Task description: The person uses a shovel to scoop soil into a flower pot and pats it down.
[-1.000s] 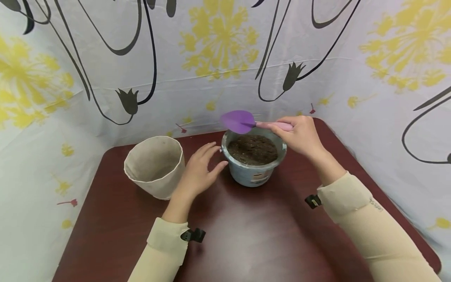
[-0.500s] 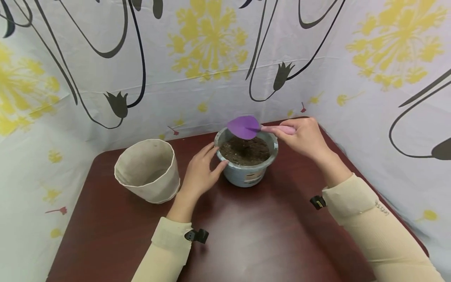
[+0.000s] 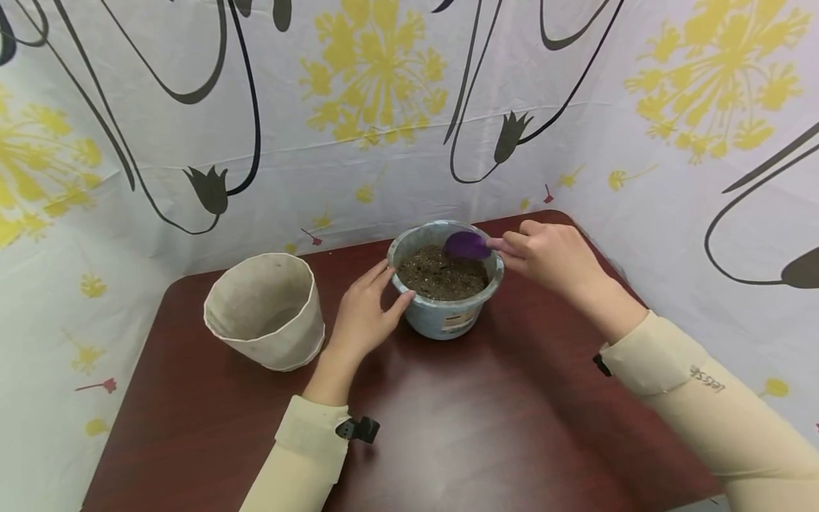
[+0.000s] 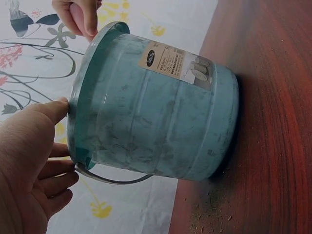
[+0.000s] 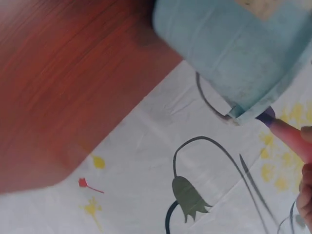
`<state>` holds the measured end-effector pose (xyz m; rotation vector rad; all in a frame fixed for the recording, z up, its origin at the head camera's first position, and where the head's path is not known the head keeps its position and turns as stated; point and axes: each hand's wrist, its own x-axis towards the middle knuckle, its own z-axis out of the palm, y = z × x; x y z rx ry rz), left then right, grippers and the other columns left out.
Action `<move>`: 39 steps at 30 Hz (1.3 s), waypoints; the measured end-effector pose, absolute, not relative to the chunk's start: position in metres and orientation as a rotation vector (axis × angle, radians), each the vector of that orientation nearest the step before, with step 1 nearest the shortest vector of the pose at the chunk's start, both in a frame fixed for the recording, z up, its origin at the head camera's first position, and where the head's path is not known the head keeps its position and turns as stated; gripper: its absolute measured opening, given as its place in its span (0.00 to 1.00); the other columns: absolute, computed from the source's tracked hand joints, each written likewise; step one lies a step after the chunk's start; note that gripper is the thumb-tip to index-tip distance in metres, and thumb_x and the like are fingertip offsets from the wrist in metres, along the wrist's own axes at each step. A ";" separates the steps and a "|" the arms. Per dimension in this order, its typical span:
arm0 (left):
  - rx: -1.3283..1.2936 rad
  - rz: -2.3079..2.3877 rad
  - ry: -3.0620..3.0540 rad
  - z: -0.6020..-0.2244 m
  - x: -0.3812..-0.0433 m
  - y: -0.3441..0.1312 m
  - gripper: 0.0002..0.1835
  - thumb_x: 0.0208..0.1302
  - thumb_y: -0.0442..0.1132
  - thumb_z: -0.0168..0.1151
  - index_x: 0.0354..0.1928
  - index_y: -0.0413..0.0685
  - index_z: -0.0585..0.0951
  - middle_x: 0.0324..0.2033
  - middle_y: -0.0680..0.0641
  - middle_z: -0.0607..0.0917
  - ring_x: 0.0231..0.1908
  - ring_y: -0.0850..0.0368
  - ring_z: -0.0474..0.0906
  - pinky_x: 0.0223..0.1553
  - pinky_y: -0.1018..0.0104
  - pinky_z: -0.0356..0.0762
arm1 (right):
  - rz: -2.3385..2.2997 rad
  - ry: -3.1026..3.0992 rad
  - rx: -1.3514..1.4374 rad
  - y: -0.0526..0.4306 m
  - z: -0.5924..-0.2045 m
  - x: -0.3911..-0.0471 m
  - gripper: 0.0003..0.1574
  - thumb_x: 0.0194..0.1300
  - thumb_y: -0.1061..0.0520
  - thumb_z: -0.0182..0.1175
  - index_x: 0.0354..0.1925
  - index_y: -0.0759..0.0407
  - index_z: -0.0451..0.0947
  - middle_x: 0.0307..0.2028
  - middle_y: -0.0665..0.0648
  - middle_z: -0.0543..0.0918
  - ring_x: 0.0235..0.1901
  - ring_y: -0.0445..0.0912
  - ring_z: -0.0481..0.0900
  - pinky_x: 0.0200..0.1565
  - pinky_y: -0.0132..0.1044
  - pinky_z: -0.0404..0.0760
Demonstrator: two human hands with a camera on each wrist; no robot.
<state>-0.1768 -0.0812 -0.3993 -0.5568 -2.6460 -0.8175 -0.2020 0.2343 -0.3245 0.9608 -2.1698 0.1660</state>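
Observation:
A blue-grey plastic bucket stands upright on the table, with dark soil inside. My right hand grips the pink handle of a small garden trowel over the bucket's right rim. The purple blade is low inside the bucket at the soil's far side; its tip is hard to make out. At the bucket's left, my left hand touches the rim with thumb and fingertips, the fingers fairly straight. In the left wrist view, its fingers lie beside the rim near the bucket's wire handle.
An off-white pot with a wavy rim stands left of my left hand; no contents show in it. Both containers rest on a dark red table. Patterned cloth hangs behind the table. Soil crumbs lie beside the bucket.
The trowel has come down from above the bucket into it, its blade now at the soil. My left hand has gone from beside the rim to touching it.

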 end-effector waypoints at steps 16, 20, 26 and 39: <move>-0.542 -0.883 -2.638 -0.400 -0.175 -0.081 0.34 0.70 0.57 0.62 0.66 0.38 0.77 0.69 0.42 0.73 0.68 0.44 0.70 0.68 0.48 0.67 | -0.043 -2.357 0.906 0.223 -0.328 -0.208 0.21 0.57 0.57 0.74 0.18 0.60 0.72 0.15 0.55 0.69 0.10 0.52 0.67 0.12 0.44 0.67; -0.535 -0.896 -2.632 -0.401 -0.174 -0.082 0.33 0.70 0.57 0.62 0.66 0.38 0.77 0.69 0.42 0.73 0.68 0.43 0.70 0.68 0.48 0.68 | 0.040 -2.347 1.040 0.225 -0.330 -0.213 0.21 0.57 0.58 0.74 0.18 0.58 0.72 0.14 0.52 0.69 0.11 0.53 0.69 0.13 0.45 0.69; -0.540 -0.918 -2.643 -0.403 -0.173 -0.081 0.34 0.71 0.57 0.61 0.67 0.38 0.76 0.70 0.42 0.72 0.69 0.42 0.69 0.69 0.48 0.67 | 0.273 -2.396 1.069 0.230 -0.341 -0.221 0.24 0.56 0.60 0.73 0.16 0.53 0.67 0.14 0.49 0.69 0.13 0.47 0.70 0.16 0.43 0.71; -0.549 -0.928 -2.610 -0.404 -0.174 -0.080 0.33 0.70 0.56 0.62 0.66 0.38 0.77 0.69 0.42 0.73 0.68 0.43 0.70 0.68 0.48 0.67 | 0.701 -2.555 0.966 0.235 -0.354 -0.223 0.05 0.62 0.56 0.72 0.34 0.56 0.92 0.21 0.46 0.87 0.17 0.36 0.72 0.21 0.34 0.71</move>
